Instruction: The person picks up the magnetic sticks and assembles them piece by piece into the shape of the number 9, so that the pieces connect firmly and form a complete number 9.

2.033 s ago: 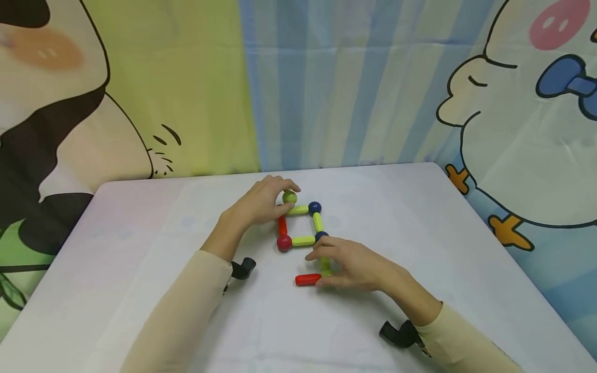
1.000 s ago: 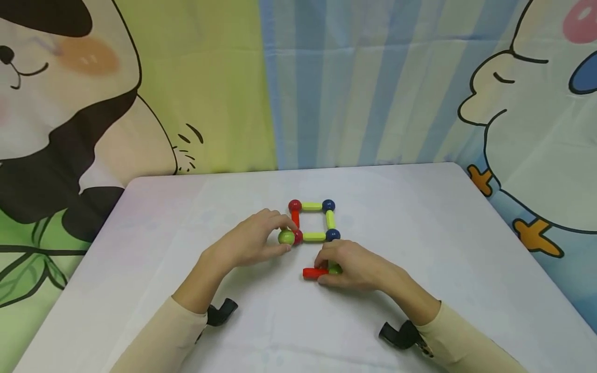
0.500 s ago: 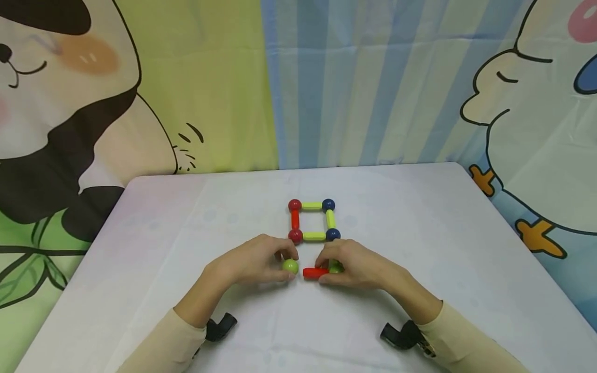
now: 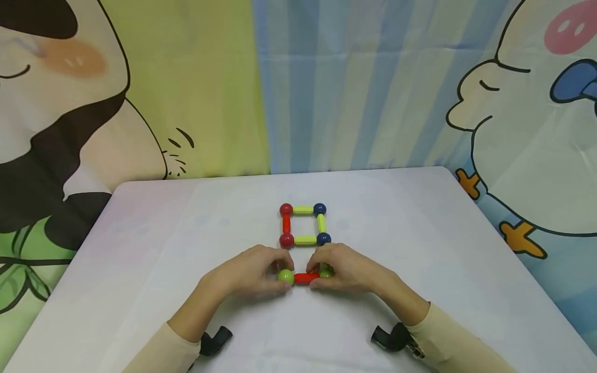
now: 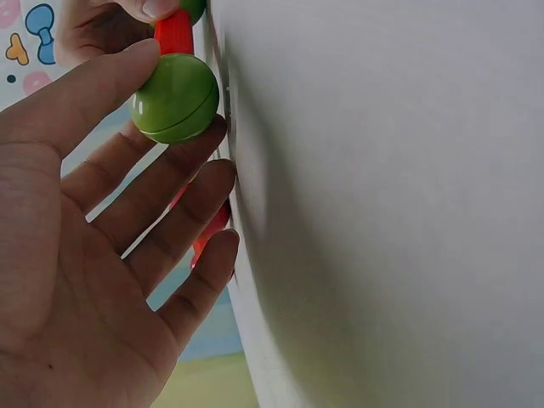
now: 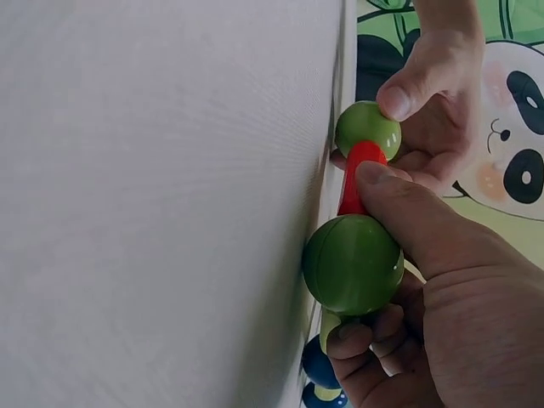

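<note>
My left hand (image 4: 249,272) pinches a shiny green ball (image 4: 286,276) between thumb and fingers, close over the white table. The ball touches the left end of a red rod (image 4: 306,278). My right hand (image 4: 352,269) grips that rod, its thumb lying along it in the right wrist view. A second green ball (image 6: 353,265) sits at the rod's other end, partly behind the right fingers in the head view. A yellow-green rod (image 6: 329,330) runs from this ball toward a blue ball (image 4: 323,238), a corner of the square beyond the hands.
Behind the hands lies a square of red and yellow-green rods, with red balls (image 4: 286,209) at the left corners and blue balls (image 4: 319,209) at the right. A white cloth covers the table (image 4: 396,217). Printed cartoon curtains (image 4: 326,93) hang behind it.
My left hand has taken the green ball from beside the square's upper left corner, down toward me, and against the red rod. My right hand has shifted its grip onto the rod.
</note>
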Action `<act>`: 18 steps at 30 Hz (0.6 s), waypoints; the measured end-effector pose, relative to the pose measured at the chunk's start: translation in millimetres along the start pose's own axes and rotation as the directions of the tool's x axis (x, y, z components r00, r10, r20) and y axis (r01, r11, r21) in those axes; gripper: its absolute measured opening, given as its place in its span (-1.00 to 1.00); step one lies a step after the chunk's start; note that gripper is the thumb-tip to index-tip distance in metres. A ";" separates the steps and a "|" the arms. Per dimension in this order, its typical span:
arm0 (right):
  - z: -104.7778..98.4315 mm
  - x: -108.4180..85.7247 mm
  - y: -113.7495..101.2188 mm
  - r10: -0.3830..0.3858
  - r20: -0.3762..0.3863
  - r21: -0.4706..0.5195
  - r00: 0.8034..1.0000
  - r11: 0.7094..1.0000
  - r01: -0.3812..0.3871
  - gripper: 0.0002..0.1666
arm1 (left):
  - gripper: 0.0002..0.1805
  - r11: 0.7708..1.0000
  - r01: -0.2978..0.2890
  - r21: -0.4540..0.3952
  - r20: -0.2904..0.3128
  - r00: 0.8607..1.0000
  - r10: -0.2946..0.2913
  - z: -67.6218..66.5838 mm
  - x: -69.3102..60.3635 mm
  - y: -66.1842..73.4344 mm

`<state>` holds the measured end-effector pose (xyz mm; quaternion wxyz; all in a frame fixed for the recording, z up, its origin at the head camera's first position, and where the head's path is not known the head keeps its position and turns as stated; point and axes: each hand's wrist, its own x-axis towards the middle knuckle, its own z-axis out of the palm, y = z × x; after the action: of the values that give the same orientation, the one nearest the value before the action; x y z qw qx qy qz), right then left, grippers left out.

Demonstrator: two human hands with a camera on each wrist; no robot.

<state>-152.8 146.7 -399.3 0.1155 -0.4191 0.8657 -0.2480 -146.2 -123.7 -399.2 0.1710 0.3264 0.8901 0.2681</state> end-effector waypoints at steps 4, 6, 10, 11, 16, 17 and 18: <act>-1.4 0.0 1.4 0.019 0.013 -0.016 1.000 1.000 -0.019 -0.77 | -0.77 1.000 0.001 -0.003 -0.009 1.000 -0.001 3.3 1.6 1.2; -2.7 -0.4 2.5 0.026 0.021 -0.020 0.999 0.999 -0.026 -0.76 | -0.76 1.000 0.004 -0.008 -0.012 1.000 -0.005 4.3 3.7 1.5; -3.8 -1.1 5.3 0.041 0.039 -0.027 0.998 0.999 -0.040 -0.75 | -0.76 0.999 0.017 -0.038 -0.013 1.000 -0.017 8.5 7.0 0.4; -3.5 -2.0 5.9 0.053 0.042 -0.027 0.998 0.998 -0.052 -0.75 | -0.76 0.999 0.018 -0.047 -0.010 1.000 -0.018 9.5 7.9 0.1; -0.4 -3.8 6.8 0.077 0.040 -0.028 0.996 0.997 -0.076 -0.74 | -0.74 0.997 0.037 -0.070 0.012 0.999 -0.036 12.4 9.5 -1.4; 0.0 -4.0 6.7 0.077 0.037 -0.028 0.996 0.997 -0.076 -0.74 | -0.74 0.997 0.042 -0.071 0.015 0.999 -0.041 12.6 9.4 -1.2; 0.2 -4.4 6.5 0.077 0.035 -0.029 0.996 0.997 -0.076 -0.74 | -0.74 0.996 0.047 -0.072 0.017 0.999 -0.046 12.8 9.3 -0.9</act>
<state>-154.4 153.5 -402.9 0.1347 -0.3918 0.8822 -0.2238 -147.3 -113.4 -411.1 0.1960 0.3012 0.8858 0.2936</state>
